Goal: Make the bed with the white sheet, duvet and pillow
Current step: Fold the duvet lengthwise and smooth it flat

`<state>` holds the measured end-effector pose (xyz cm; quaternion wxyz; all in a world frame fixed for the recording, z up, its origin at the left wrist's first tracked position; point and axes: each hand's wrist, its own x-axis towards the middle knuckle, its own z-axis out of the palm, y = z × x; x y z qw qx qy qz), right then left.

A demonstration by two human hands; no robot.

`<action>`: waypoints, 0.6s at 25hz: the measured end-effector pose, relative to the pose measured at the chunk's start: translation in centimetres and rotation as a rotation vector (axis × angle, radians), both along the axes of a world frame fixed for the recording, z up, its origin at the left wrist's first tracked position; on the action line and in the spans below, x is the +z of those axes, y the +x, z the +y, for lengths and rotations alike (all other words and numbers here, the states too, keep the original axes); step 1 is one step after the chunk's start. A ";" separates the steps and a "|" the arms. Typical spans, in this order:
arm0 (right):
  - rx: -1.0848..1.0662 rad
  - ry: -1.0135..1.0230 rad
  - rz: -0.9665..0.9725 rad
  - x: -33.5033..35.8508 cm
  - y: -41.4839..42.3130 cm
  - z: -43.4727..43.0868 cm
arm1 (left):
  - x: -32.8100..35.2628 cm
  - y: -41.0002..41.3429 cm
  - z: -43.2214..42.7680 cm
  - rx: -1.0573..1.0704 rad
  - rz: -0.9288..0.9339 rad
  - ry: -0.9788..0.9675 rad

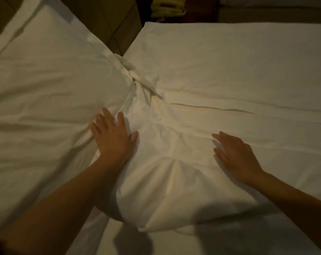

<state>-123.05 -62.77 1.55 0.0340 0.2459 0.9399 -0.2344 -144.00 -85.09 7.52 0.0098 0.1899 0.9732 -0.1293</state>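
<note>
A white duvet (229, 74) covers most of the bed, flat on the right and bunched into twisted folds (135, 78) at the middle. A puffy white corner of it (165, 181) bulges between my arms. My left hand (113, 137) lies flat on the fabric beside the bunched folds, fingers spread. My right hand (235, 155) rests palm down on the flat right part, fingers apart. Neither hand grips anything. White bedding (36, 89) slopes away on the left. A white sheet (174, 242) shows at the bottom edge.
A brown tiled floor (108, 21) shows in the gap at the top. A dark nightstand with a pale yellow telephone (167, 6) stands at the top middle. Another pale bed edge (275, 0) shows at the top right.
</note>
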 end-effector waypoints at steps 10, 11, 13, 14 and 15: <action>-0.061 0.163 -0.289 -2.7 -5.4 3.9 | -4.6 -4.8 -0.8 -0.310 0.189 0.297; -0.058 0.173 -0.332 -3.3 -5.8 4.2 | -4.6 -4.8 -1.1 -0.332 0.234 0.343; -0.067 0.221 -0.295 -4.2 -6.0 4.7 | -4.7 -4.8 -1.3 -0.358 0.294 0.432; -0.028 0.258 -0.208 -4.9 -5.8 4.7 | -4.6 -5.0 -1.3 -0.352 0.285 0.465; 0.045 0.334 -0.122 -5.6 -5.4 4.3 | -4.5 -5.1 -1.4 -0.332 0.261 0.500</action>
